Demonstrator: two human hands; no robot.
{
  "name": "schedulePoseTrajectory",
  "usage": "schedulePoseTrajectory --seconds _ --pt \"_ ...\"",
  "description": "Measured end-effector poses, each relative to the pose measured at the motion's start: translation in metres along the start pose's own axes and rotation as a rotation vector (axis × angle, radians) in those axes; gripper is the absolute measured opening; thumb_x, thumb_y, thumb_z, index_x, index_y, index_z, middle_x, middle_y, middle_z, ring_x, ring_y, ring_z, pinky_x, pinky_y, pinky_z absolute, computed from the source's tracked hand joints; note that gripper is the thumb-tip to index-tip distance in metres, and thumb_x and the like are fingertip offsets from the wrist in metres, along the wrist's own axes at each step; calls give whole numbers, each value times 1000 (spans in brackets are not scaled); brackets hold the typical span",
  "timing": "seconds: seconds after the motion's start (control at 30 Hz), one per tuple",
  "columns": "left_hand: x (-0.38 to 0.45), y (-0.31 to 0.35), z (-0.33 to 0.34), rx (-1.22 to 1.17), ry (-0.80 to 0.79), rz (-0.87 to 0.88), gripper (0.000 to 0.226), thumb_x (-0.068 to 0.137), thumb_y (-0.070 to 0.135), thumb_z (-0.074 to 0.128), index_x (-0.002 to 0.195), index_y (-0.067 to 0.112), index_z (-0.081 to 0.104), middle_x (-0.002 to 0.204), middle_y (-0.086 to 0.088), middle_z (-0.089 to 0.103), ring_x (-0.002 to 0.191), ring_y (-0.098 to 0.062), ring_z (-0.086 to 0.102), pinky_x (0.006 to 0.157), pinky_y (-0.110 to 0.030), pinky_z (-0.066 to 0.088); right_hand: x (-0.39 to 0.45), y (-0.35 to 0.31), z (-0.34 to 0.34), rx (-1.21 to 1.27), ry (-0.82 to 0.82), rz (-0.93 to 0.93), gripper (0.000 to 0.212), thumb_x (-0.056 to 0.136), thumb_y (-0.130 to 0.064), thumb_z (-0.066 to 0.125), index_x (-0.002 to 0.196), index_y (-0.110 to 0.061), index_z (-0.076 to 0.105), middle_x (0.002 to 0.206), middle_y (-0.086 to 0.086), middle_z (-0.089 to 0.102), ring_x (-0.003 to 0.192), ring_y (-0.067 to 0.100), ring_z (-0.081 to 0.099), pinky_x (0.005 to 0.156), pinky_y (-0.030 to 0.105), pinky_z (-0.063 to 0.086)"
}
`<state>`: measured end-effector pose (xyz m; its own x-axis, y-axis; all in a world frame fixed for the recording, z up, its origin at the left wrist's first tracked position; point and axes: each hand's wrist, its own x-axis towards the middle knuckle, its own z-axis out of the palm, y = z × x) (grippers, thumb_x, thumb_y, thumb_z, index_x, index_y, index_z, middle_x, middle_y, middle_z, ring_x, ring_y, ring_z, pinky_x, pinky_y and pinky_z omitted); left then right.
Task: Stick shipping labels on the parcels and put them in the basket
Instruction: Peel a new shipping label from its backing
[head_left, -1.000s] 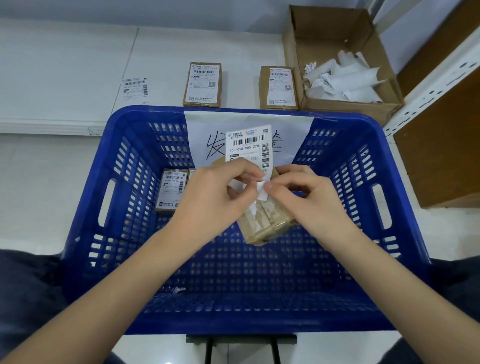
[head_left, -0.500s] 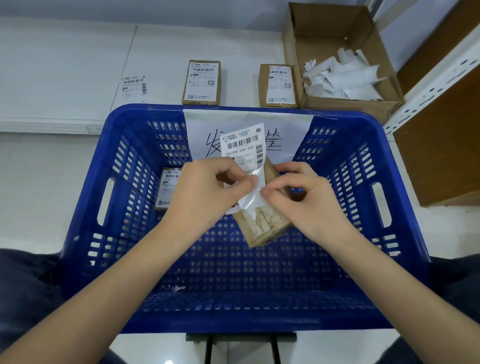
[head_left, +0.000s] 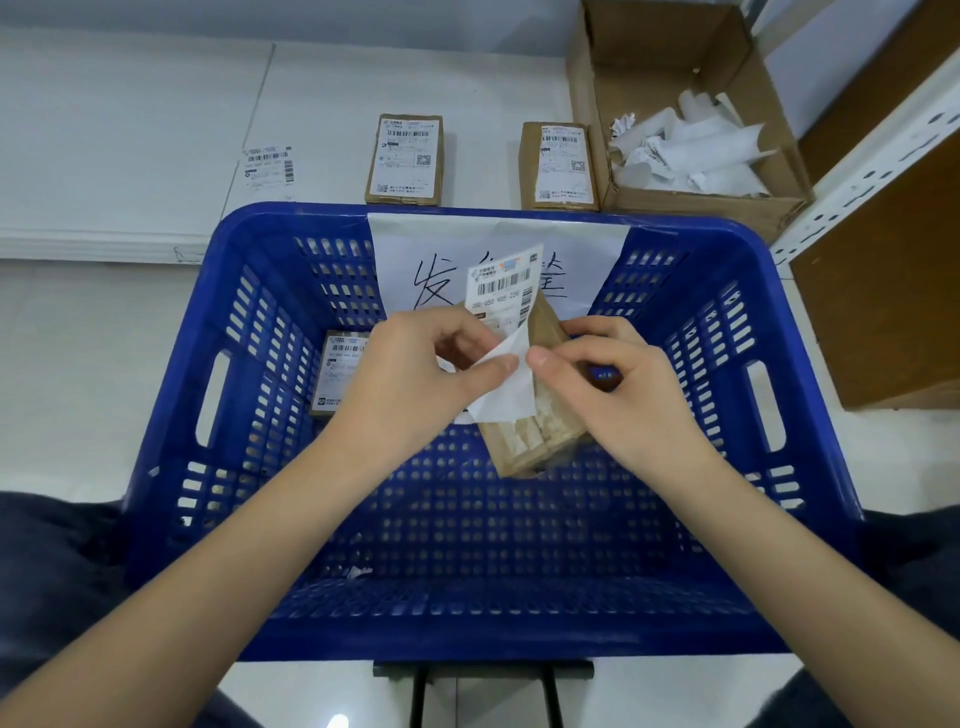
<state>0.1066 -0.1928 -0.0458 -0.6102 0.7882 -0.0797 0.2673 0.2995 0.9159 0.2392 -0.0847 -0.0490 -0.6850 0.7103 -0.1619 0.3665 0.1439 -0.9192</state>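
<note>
1. Hands meet above the middle of the blue basket (head_left: 171, 415): the left hand (head_left: 410, 384) pinches the white backing sheet (head_left: 506, 384) between thumb and forefinger, while the right hand (head_left: 608, 384) pinches the same sheet's edge from the other side, thumb tip almost touching the left thumb.
2. Shipping label (head_left: 501, 288) rises just beyond both grips, tilted, its printed face with barcodes and digits turned toward the camera; its lower part joins the backing sheet, which curls away between the two thumbs.
3. Brown parcel (head_left: 540, 431) sits directly under the right grip and just right of the left grip, held off the basket floor, angled, with pale torn patches on its near face.
4. Labelled parcel (head_left: 337, 374) lies flat on the basket floor just left of the left hand, partly hidden by it.
5. White paper sign (head_left: 405, 249) with handwritten characters hangs on the basket's far wall, beyond the grips.
6. Farther beyond, on the white counter (head_left: 130, 130), lie two labelled parcels (head_left: 405, 158) (head_left: 561, 166) and a loose label (head_left: 267, 163).
7. Cardboard box (head_left: 670, 41) holding crumpled white backing papers stands far right of the right grip.
</note>
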Motion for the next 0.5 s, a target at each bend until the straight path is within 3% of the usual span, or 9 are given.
schedulePoseTrajectory --seconds 0.23,0.5 --pt "-1 -1 4 15 -50 22 8 77 16 79 77 18 71 72 5 69 68 -11 63 60 -13 46 4 3 -3 11 -5 -5 16 81 -21 73 70 -33 70 109 -12 56 105 -5 53 90 10 41" --pt "3 -3 -2 35 11 2 19 79 16 77 71 27 65 66 10 65 61 2 58 59 -10 42 5 5 -4 22 18 0 17 81 -18 73 70 -31 70 112 -14 55 105 -7 52 94 20 44"
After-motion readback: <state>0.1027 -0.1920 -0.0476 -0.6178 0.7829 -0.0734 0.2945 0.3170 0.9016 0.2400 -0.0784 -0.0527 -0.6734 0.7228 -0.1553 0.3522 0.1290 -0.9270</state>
